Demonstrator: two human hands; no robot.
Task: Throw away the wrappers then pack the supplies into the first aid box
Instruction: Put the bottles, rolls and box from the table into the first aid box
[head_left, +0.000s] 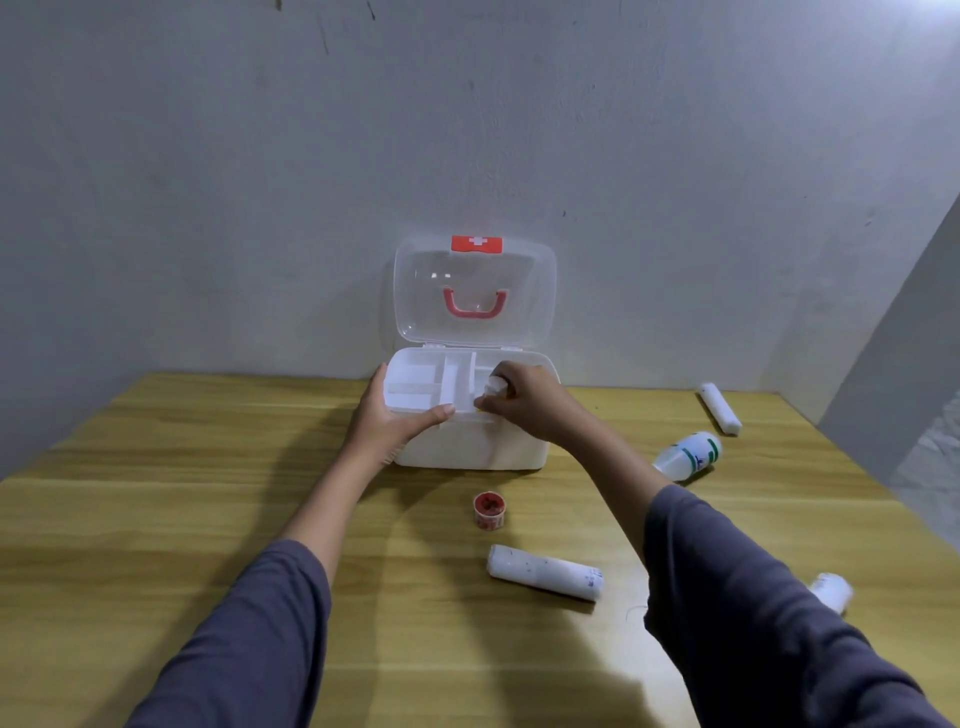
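A white first aid box (467, 447) stands against the wall with its clear lid (475, 291) raised. A white divided tray (421, 384) sits in its top. My left hand (392, 415) grips the box's front left corner, thumb along the tray rim. My right hand (519, 402) is over the right side of the tray, shut on a small white item (491, 389). On the table lie a red tape roll (489, 511), a white bandage roll (545, 572), a white bottle (688, 455) on its side, another white roll (719, 408) and a white roll (831, 591) partly behind my right sleeve.
The wooden table (156, 519) butts against a grey wall behind the box. The table's right edge runs diagonally past the bottle and far roll, with a grey wall panel (909, 364) beyond it.
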